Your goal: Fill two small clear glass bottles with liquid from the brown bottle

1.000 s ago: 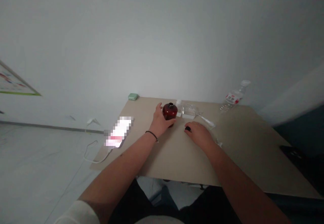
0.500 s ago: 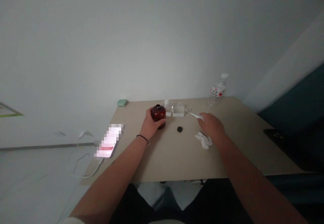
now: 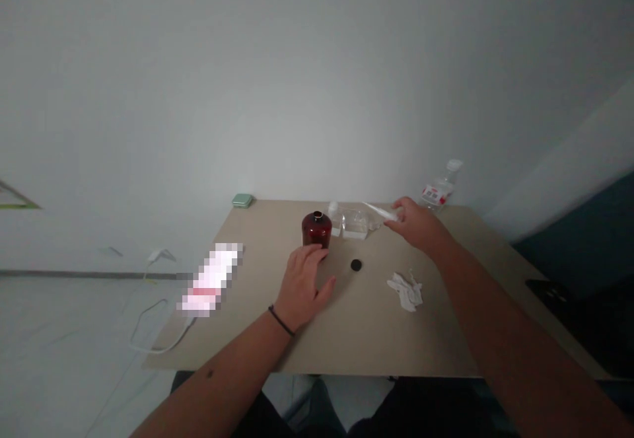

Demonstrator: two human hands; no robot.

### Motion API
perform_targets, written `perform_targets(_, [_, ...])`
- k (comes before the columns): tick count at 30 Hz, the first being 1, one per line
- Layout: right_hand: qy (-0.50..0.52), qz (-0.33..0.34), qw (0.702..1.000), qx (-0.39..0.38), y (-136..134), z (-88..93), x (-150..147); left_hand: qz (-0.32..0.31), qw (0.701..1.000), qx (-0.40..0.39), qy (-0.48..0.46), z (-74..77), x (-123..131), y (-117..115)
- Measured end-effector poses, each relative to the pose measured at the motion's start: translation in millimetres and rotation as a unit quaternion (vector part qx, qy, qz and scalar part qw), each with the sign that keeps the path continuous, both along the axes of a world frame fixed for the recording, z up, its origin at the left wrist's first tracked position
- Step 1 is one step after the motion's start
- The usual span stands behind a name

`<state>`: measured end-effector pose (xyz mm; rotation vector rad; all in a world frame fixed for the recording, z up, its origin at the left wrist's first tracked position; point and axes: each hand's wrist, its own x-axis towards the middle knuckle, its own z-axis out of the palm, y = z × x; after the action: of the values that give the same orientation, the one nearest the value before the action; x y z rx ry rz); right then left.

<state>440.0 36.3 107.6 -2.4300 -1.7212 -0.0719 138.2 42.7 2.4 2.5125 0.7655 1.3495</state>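
A dark red glass bottle (image 3: pixel 317 228) with an uncovered neck stands upright toward the back of the table. My left hand (image 3: pixel 302 286) is just in front of it, fingers apart and holding nothing; whether its fingertips touch the glass is unclear. Farther right, my right hand (image 3: pixel 412 223) pinches a slim white tapered tool (image 3: pixel 380 211), blurred by motion, its thin end pointing left. Below that tool a clear plastic bottle (image 3: pixel 354 224) lies on its side. A small black round cap (image 3: pixel 356 265) rests flat on the table.
Crumpled white tissue (image 3: pixel 407 291) lies on the table (image 3: pixel 356 332) at right. A labelled clear bottle (image 3: pixel 438 191) stands at the back right, and a small green case (image 3: pixel 242 200) at the back left. A phone (image 3: pixel 211 278) with a cable lies near the left edge.
My left hand has let go of the red bottle and drawn back toward me. My right hand has raised the white tool up and away from the table. The view has shifted slightly.
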Motion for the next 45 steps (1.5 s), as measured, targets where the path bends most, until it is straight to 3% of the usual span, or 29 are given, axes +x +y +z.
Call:
perform_targets(5, [-0.036,0.036,0.999,-0.019,31.7,34.0,-10.3,-0.042,0.998,-0.014,0.032,0.1,-0.9,-2.1])
perform_targets(9, [-0.069,0.062,0.994,-0.051,48.4,48.2,-12.6,-0.050,0.998,-0.040,0.019,-0.5,-3.7,-0.2])
perform_targets(24, [-0.153,0.172,0.949,-0.215,114.2,36.4,-57.2,-0.059,0.995,-0.082,0.008,0.2,-4.5,0.4])
perform_targets(29, [-0.163,0.161,0.941,-0.248,107.5,30.4,-55.4,-0.064,0.994,-0.089,0.003,2.3,-4.6,0.6])
perform_targets(36, [-0.151,0.162,0.947,-0.234,86.7,20.1,-59.8,-0.078,0.993,-0.092,0.014,-1.0,-3.7,0.0])
perform_targets(42, [-0.120,0.209,0.944,-0.225,57.8,19.8,-72.2,-0.116,0.976,-0.172,0.066,-1.7,5.7,-7.5])
perform_targets(45, [-0.110,0.225,0.942,-0.221,37.8,17.9,-80.3,-0.102,0.965,-0.234,0.066,1.2,19.0,-10.0])
